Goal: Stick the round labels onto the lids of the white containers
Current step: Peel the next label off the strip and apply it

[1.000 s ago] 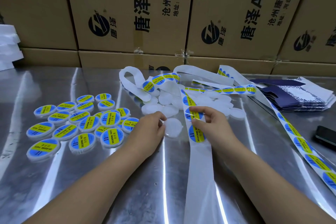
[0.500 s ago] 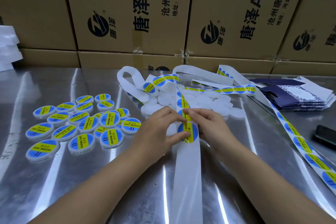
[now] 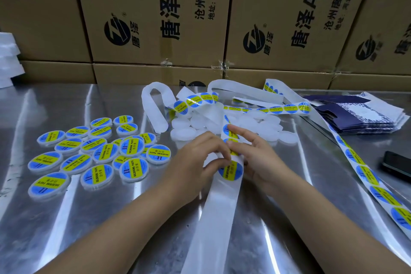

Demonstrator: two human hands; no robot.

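I log the step as peel-off: L hand (image 3: pixel 200 158) pinches edge of round label (image 3: pixel 231 170) on backing strip (image 3: pixel 213 218), centre-near. R hand (image 3: pixel 251 155) lies across strip; grip can't tell. Next, I judge: lift label clean, centre it on a bare white container (image 3: pixel 183 134), far-centre. Vs 1 s ago: L hand quit a container, joined strip.

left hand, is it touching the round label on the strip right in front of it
Touching. The head view shows the left hand with its curled fingertips pinching the upper left edge of the round label, with no gap between them.
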